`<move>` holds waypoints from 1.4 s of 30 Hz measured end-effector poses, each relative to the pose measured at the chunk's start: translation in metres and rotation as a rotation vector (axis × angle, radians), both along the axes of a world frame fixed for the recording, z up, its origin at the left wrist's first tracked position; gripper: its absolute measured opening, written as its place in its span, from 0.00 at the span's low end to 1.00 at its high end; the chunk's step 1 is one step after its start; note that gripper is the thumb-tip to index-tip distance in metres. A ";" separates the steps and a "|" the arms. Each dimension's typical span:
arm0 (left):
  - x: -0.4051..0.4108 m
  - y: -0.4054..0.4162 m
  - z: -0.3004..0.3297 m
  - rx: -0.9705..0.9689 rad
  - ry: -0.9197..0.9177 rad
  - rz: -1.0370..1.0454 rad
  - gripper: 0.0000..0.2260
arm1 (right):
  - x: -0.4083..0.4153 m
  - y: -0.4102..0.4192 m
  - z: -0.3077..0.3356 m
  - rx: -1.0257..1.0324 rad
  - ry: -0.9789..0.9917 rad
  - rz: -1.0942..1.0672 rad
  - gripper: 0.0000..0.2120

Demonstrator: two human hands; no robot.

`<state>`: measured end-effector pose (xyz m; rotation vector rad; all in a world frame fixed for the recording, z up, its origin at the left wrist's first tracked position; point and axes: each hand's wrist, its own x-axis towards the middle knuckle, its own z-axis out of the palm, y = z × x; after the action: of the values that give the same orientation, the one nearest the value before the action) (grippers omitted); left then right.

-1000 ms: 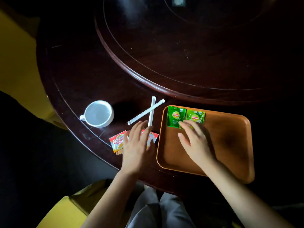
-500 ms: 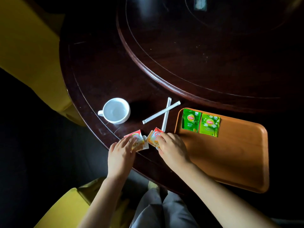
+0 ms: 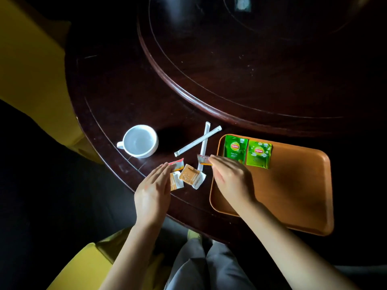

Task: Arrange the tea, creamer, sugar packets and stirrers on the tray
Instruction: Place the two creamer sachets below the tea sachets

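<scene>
Your right hand (image 3: 230,176) pinches one creamer packet (image 3: 202,159) at the tray (image 3: 303,206) rim's 9 o'clock for transfer beside the tea bags (image 3: 247,152), while your left hand (image 3: 152,189), fingers (image 3: 165,168) nearly flat, grips another creamer packet (image 3: 177,163) above the loose sugar packets (image 3: 189,176) and the crossed stirrers (image 3: 201,141) at 12 o'clock.

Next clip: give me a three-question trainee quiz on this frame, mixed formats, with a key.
1. True or false: both green tea packets lie on the orange tray.
2. Multiple choice: the two white stirrers are (A) on the tray, (B) crossed on the table left of the tray, (C) inside the white cup.
3. Fill in: the right hand pinches a small ____ at the tray's left edge.

Key
1. True: they sit side by side at the far left corner.
2. B.
3. Packet, red and orange; the left hand has its fingertips at another one, with more packets between the hands.
</scene>
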<state>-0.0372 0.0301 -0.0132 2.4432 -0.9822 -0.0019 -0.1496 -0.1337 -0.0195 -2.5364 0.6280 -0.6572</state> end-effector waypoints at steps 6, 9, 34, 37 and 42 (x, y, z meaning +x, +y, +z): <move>-0.044 -0.051 -0.015 -0.022 -0.073 -0.356 0.12 | -0.072 -0.024 -0.015 -0.040 0.003 -0.157 0.12; -0.060 -0.070 -0.029 0.033 -0.088 -0.458 0.13 | -0.093 -0.028 -0.028 -0.024 0.023 -0.174 0.13; -0.088 -0.065 -0.040 0.452 -0.039 -0.563 0.22 | -0.119 -0.014 -0.045 -0.012 0.564 -0.139 0.24; -0.086 -0.070 -0.040 0.465 -0.037 -0.558 0.22 | -0.116 -0.020 -0.043 -0.015 0.579 -0.136 0.24; -0.084 -0.071 -0.040 0.474 -0.028 -0.559 0.21 | -0.115 -0.021 -0.041 -0.023 0.618 -0.146 0.25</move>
<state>-0.1210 -0.0412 -0.0532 2.4725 -1.8153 -0.4363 -0.2642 -0.1543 -0.0610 -2.7274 1.0164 0.1006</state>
